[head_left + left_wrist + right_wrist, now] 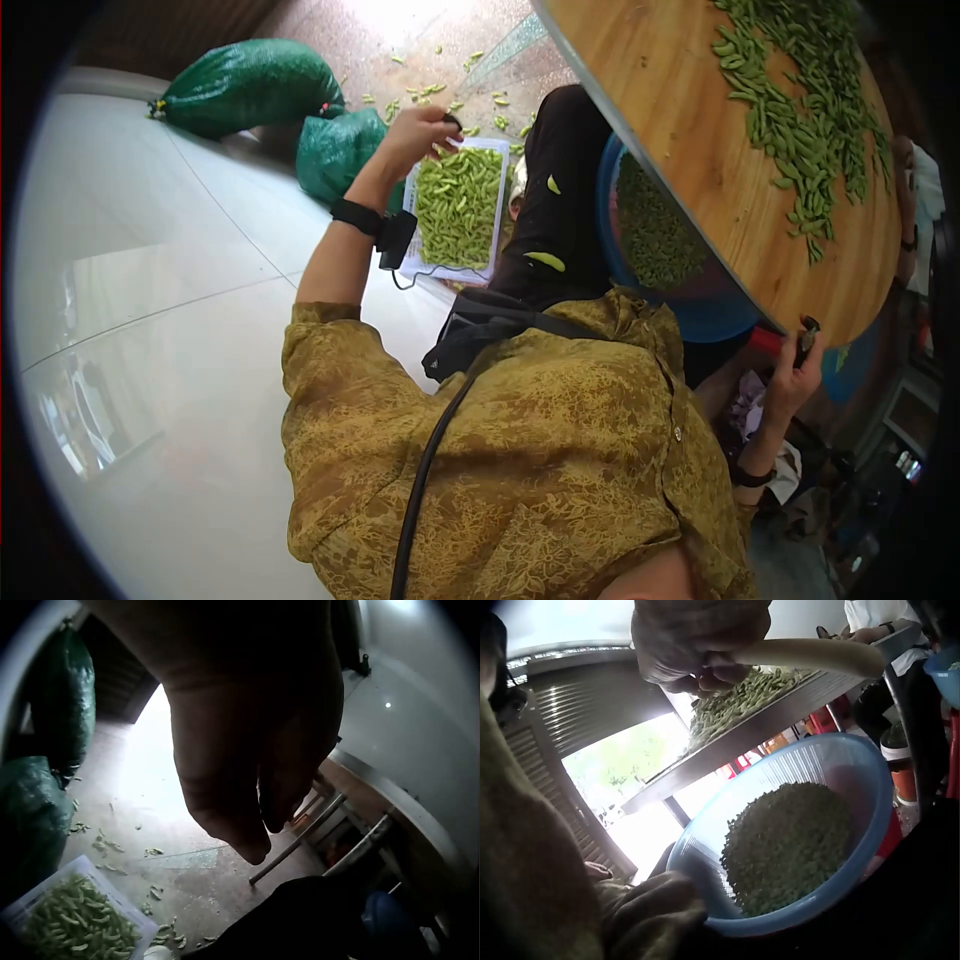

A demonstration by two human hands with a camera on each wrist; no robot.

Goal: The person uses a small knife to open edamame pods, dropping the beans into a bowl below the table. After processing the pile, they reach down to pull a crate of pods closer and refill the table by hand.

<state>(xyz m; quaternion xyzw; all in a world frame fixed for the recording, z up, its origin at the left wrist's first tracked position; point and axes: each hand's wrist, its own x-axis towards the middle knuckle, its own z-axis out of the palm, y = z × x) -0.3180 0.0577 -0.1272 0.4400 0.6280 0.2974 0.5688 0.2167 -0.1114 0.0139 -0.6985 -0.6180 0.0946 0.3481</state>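
My left hand [415, 140] hovers over the far end of a white basket [498, 205] filled with green pods [455, 210]. A dark spot shows at its fingertips; in the left wrist view the fingers [217, 817] point down, relaxed and close together, with nothing seen between them. My right hand [790, 385] is raised beside the near edge of a round wooden table [650, 90], a dark piece showing among its fingers. From the curled fingers in the right wrist view extends a pale, smooth, tapered length [817, 656]; I cannot tell whether it is held or a finger.
Pods [800, 120] lie heaped on the table. A blue basin [877, 795] under its edge contains small green beans [787, 847]. Two green sacks [250, 85] stand beyond the basket, with loose pods on the floor. Two pods [545, 261] rest on my dark trouser leg. Another person sits across the table.
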